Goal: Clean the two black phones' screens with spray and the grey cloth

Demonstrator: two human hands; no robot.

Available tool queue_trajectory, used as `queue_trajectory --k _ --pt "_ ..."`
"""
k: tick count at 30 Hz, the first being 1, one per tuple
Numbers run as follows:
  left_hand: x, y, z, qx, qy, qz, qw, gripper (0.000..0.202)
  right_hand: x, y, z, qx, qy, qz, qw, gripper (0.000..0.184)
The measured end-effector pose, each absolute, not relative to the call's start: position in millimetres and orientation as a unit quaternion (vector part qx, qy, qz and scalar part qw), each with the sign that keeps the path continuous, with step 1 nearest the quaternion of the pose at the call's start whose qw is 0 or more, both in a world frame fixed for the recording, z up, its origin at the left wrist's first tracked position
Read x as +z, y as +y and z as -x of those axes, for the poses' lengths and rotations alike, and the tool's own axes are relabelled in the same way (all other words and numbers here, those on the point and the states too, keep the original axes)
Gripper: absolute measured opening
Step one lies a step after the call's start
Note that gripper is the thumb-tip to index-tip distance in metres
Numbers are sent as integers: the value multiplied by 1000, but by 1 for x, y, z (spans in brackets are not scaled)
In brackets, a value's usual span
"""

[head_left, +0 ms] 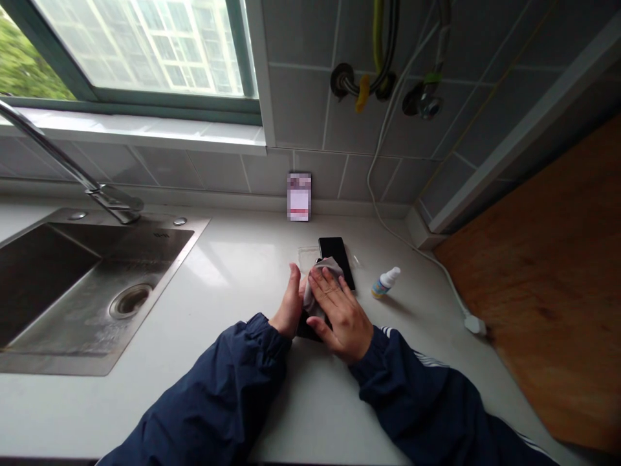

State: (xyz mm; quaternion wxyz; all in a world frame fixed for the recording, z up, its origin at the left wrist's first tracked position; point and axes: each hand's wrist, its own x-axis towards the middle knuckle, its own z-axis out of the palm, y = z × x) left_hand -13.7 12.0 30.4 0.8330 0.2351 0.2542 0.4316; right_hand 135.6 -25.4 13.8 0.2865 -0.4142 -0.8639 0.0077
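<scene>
My right hand [343,318] lies with its fingers stretched over a grey cloth [314,299], pressing it down. Under the cloth is a dark flat object [306,329], which looks like a phone or tablet; most of it is covered. At its left edge my left hand [290,304] grips it, thumb raised and the other fingers largely hidden. Just beyond my hands a black phone [332,248] rests on the counter, beside a clear plastic sleeve [307,255]. To the right stands a small white spray bottle [385,283] with a blue and yellow label.
A steel sink [97,304] with a faucet [114,200] is set into the white counter [233,278] at left. Another phone [299,197] with a lit screen leans on the tiled wall. A white cable [412,244] runs to a plug [474,325] beside a wooden panel [548,278].
</scene>
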Motion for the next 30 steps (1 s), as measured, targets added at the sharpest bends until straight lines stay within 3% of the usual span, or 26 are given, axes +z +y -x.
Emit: queue_trajectory --k 8,16,30 --pt "29 11 10 444 229 -327 802 72 22 -19 -145 -12 -849 434 300 72" --pt "30 9 9 486 262 -257 793 61 21 -17 -147 -6 -840 437 322 71" --pt "51 16 29 446 255 -210 831 92 26 -38 -130 51 -910 316 262 72"
